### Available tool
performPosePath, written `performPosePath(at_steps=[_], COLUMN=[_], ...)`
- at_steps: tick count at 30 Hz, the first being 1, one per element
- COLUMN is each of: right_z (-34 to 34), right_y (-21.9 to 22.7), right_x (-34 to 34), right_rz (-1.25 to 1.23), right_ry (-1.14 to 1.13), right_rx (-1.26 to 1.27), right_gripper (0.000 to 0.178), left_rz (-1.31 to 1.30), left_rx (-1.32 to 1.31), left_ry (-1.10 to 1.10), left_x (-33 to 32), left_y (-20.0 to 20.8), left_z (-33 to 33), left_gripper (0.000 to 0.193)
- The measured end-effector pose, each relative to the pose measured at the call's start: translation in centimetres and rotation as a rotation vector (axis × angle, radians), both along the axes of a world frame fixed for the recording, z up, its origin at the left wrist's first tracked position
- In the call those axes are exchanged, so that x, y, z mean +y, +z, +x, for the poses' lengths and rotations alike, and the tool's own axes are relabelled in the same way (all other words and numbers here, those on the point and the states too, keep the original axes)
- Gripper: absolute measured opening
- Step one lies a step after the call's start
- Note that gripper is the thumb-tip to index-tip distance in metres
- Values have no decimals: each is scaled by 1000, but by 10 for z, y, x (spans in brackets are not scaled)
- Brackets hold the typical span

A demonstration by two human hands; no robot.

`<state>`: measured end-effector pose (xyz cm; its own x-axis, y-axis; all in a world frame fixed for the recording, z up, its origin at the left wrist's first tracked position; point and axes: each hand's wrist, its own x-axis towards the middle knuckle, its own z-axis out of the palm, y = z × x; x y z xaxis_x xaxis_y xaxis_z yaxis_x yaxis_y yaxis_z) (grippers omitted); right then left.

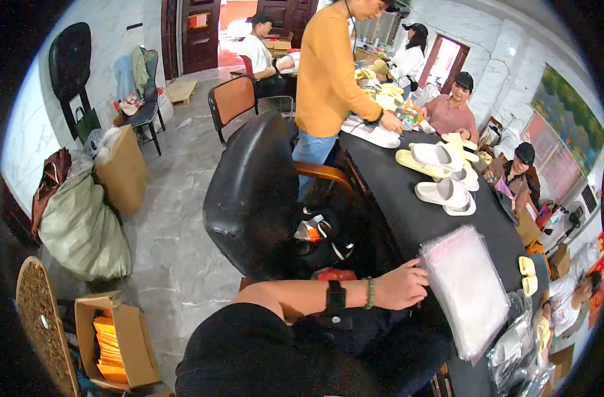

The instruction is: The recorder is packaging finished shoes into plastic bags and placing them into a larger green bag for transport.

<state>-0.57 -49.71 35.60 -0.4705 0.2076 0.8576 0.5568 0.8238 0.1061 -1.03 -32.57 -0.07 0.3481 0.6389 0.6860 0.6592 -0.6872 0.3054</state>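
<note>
My left hand at a stack of clear plastic bags on the black table.

I see the hand's curled fingers resting on the stack's near left edge, pinching nothing I can make out; my right hand is out of view. I count one open brown cardboard box of orange packets on the floor lower left, one tall brown carton beside a grey-green sack, and about four white slide sandals further up the table, well apart from my hand.
</note>
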Motion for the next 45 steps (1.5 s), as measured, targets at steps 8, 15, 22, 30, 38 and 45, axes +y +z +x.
performPosePath(at_steps=[8,15,22,30,38,45], right_z=[-42,6,64,124,188,228], right_y=[-48,-124,-144,-221,-245,-260], right_x=[56,81,136,181,180,171], right_rz=[173,-369,-406,-332,-709,-1340], right_ry=[532,617,414,104,53,219], right_rx=[-287,-745,-631,-562,-200,317], right_gripper=[72,87,58,32,19,18], left_rz=[41,-108,-718,-1093,-1115,-1075], left_rx=[147,46,-698,-621,-722,-632], left_ry=[-92,-164,-983,-1095,-911,-1105], left_x=[-52,-66,-88,-64,-68,-82], left_y=[-24,-54,-18,-26,-46,-41], left_z=[-25,2,60,155,179,202], left_gripper=[15,16,40,45,43,33])
